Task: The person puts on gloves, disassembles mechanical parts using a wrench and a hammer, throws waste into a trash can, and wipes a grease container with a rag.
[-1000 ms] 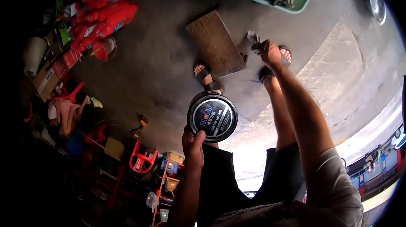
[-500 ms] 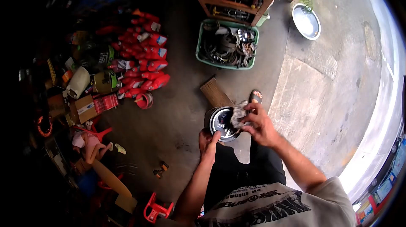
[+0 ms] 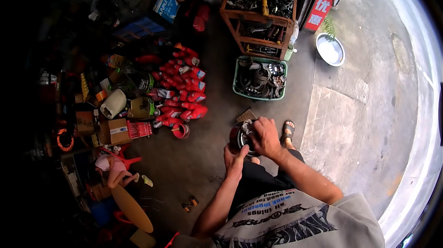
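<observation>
A round dark grease tub (image 3: 241, 138) is in front of my body, its printed lid partly covered by my hands. My left hand (image 3: 234, 157) grips the near left side of the tub, thumb over the lid's edge. Pressed against the lid's upper right is a crumpled grey rag (image 3: 247, 127), closed in the fingers of my right hand (image 3: 266, 137). Beyond the tub, part of a wooden board (image 3: 247, 115) shows on the floor.
A green bin of metal parts (image 3: 259, 96) stands ahead, below a wooden tool rack (image 3: 258, 16). Red bottles (image 3: 184, 84) crowd the left. A person (image 3: 114, 167) sits on a red chair at lower left. A metal basin (image 3: 330, 50) and a drill (image 3: 190, 204) lie on the floor.
My right hand has come in from the far right and now presses the rag on the tub's lid. The view has tilted up, showing more of the tool rack.
</observation>
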Demonstrator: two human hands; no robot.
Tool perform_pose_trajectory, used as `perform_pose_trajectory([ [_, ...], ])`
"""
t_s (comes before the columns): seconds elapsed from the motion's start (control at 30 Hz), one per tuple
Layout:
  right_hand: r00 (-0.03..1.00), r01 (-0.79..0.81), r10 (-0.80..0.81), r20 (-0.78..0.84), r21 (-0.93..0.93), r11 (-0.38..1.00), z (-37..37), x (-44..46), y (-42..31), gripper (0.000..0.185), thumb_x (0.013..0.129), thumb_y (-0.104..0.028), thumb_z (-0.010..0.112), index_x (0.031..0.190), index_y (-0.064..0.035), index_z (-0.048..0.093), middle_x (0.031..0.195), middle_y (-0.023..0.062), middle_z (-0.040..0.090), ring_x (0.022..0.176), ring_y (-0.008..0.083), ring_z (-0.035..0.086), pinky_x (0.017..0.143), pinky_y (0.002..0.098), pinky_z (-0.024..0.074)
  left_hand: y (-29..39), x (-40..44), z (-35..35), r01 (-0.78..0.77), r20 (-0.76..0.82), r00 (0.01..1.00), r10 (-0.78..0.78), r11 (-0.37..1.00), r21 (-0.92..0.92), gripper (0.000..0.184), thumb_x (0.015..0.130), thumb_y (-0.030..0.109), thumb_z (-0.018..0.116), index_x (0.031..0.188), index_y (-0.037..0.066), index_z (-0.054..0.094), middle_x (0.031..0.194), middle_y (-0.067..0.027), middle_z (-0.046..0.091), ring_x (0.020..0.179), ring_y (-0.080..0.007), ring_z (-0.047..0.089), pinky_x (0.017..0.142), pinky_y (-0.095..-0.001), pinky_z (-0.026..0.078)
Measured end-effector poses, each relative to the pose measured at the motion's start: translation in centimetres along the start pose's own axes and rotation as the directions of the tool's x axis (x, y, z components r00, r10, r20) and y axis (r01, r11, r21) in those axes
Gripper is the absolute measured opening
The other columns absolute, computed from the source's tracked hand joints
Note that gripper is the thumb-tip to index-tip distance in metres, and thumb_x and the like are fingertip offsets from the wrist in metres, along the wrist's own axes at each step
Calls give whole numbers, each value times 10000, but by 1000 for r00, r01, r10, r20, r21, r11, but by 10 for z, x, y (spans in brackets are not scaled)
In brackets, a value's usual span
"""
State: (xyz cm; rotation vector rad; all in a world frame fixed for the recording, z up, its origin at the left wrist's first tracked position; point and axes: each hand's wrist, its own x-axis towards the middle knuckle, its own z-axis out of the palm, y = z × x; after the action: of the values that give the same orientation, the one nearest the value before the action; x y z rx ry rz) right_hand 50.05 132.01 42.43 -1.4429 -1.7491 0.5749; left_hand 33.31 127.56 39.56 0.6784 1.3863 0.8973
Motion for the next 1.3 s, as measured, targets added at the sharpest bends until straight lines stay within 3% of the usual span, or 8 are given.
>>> perform_pose_trajectory([
  [0.1, 922, -276, 300, -245, 128, 953, -15, 9, -1, 226, 723, -106, 687, 892, -66, 542, 818, 109, 548, 792, 321, 537, 753, 400, 379, 22, -6, 2, -74, 69, 995, 78, 996, -59, 573, 760, 168, 760, 1181, -2, 410, 1119, -95, 538, 1049, -173, 518, 946, -320, 402],
  [0.27, 990, 86, -86, -112, -5, 996, -25, 12, -32, 252, 690, -133, 716, 852, -69, 534, 829, 114, 506, 818, 308, 515, 726, 398, 365, 45, -28, 20, -137, -7, 991, 137, 990, -20, 465, 784, 109, 721, 1166, 3, 478, 1137, -71, 553, 1047, -154, 528, 921, -302, 427],
  [0.47, 967, -111, 101, -236, -29, 993, -45, 16, -28, 200, 689, -117, 715, 813, -88, 562, 835, 106, 519, 798, 317, 502, 711, 402, 360, 60, -38, 25, -140, 67, 987, 145, 987, -75, 477, 753, 160, 765, 1095, 15, 465, 1036, -64, 563, 924, -137, 549, 809, -289, 460],
  [0.67, 965, 167, -164, -205, -1, 986, -53, 32, -52, 208, 694, -144, 726, 766, -78, 542, 801, 108, 497, 765, 319, 476, 668, 411, 352, 73, -53, 33, -279, 22, 958, 284, 951, -134, 277, 761, 154, 743, 972, 49, 596, 855, 5, 610, 701, -63, 548, 532, -211, 420],
  [0.73, 980, 7, -13, -197, -28, 1000, -50, 31, -32, 206, 687, -125, 715, 843, -86, 586, 862, 105, 529, 802, 314, 509, 689, 408, 355, 79, -59, 32, -233, 12, 972, 236, 967, -102, 283, 759, 148, 742, 978, 46, 596, 856, 2, 612, 704, -72, 552, 552, -220, 431],
  [0.93, 940, 341, -339, -43, 52, 939, -49, 30, -77, 202, 693, -143, 712, 813, -85, 560, 820, 103, 492, 796, 308, 500, 710, 397, 357, 69, -51, 27, -276, 21, 960, 278, 958, -77, 260, 759, 134, 735, 958, 30, 604, 871, -3, 619, 731, -97, 574, 649, -249, 466],
  [1.13, 978, 45, -64, -198, -98, 994, -66, 21, -41, 193, 698, -130, 700, 813, -78, 554, 809, 100, 501, 792, 314, 502, 696, 407, 349, 86, -67, 33, -248, 62, 965, 256, 962, -111, 232, 788, 144, 696, 954, 9, 604, 873, -10, 621, 761, -97, 576, 705, -250, 466],
  [1.3, 943, 333, -332, -21, 38, 942, -57, 11, -65, 212, 685, -119, 706, 761, -87, 511, 805, 101, 482, 786, 317, 483, 702, 409, 341, 77, -68, 21, -25, 6, 1000, 26, 992, -120, 281, 810, 167, 679, 1018, -12, 616, 914, -43, 646, 799, -112, 590, 730, -263, 470],
])
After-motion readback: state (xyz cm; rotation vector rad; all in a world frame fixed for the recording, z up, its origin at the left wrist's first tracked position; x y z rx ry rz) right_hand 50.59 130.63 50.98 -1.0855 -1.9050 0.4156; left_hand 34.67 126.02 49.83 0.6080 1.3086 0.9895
